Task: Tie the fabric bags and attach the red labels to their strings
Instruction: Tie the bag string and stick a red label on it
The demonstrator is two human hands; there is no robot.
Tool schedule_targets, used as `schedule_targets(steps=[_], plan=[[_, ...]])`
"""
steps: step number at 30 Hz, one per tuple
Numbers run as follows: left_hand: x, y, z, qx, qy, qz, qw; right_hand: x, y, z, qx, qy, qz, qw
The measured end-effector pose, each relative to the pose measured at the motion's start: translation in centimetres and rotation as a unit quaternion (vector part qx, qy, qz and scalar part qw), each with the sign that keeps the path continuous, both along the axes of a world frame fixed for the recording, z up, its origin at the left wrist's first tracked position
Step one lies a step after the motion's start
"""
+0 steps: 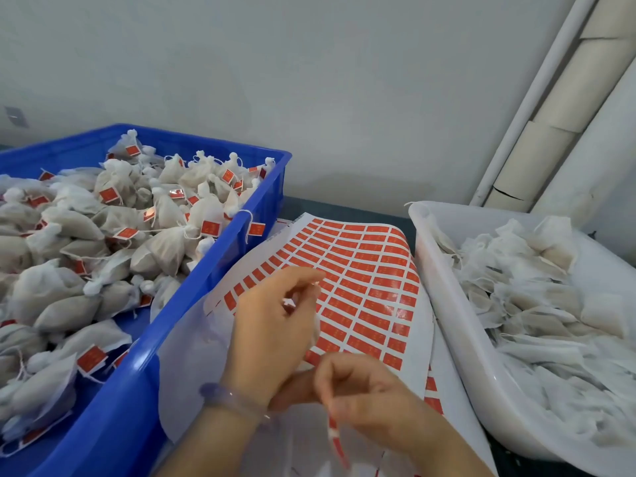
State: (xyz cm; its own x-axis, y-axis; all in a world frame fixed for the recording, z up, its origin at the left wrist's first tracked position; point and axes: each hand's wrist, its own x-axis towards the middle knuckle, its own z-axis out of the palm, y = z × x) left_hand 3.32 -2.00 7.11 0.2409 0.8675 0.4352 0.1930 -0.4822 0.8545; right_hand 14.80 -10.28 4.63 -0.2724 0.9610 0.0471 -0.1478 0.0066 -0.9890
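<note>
While the left hand [272,325] is raised over the label sheet [361,287], its fingers are curled and its thumb and fingertips pinch a white strand [315,327] that runs down along the hand's edge. Blur hides whether this is a string or the neck of a bag. A pale bracelet [227,397] circles the left wrist.

The right hand [364,390] sits just below and beside the left, close enough that the two seem to touch. Its fingers are curled in and it pinches a red label [334,433], which hangs down from the grip as a smeared red and white strip.

Beneath both hands, the sheet carries rows of red labels and curves upward at its far end. It lies between two containers, over other white sheets [192,346].

On the left stands a blue crate [213,270] heaped with tied bags [165,249], each of pale fabric knotted at the neck, many with a small red tag on a string. One tag hangs over the crate's right rim.

On the right, a white tub [444,287] holds flat untied bags [537,304] piled loosely.

Behind everything is a plain grey wall [309,80], with a white pipe [537,98] running up beside a cream column at the upper right.
</note>
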Motion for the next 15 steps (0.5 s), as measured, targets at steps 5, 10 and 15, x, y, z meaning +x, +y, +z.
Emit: schedule_targets(steps=[5, 10, 15], plan=[[-1.4, -0.3, 3.2, -0.025, -0.043, 0.006, 0.999, -0.9, -0.3, -0.1, -0.067, -0.246, 0.033, 0.966], [-2.3, -1.4, 8.5, 0.107, -0.048, 0.004, 0.993, -0.3, 0.5, -0.7, -0.075, -0.125, 0.061, 0.987], [0.7, 0.0, 10.3, 0.1, -0.026, -0.019, 0.994, 0.9, 0.8, -1.6, -0.073, 0.186, 0.102, 0.975]])
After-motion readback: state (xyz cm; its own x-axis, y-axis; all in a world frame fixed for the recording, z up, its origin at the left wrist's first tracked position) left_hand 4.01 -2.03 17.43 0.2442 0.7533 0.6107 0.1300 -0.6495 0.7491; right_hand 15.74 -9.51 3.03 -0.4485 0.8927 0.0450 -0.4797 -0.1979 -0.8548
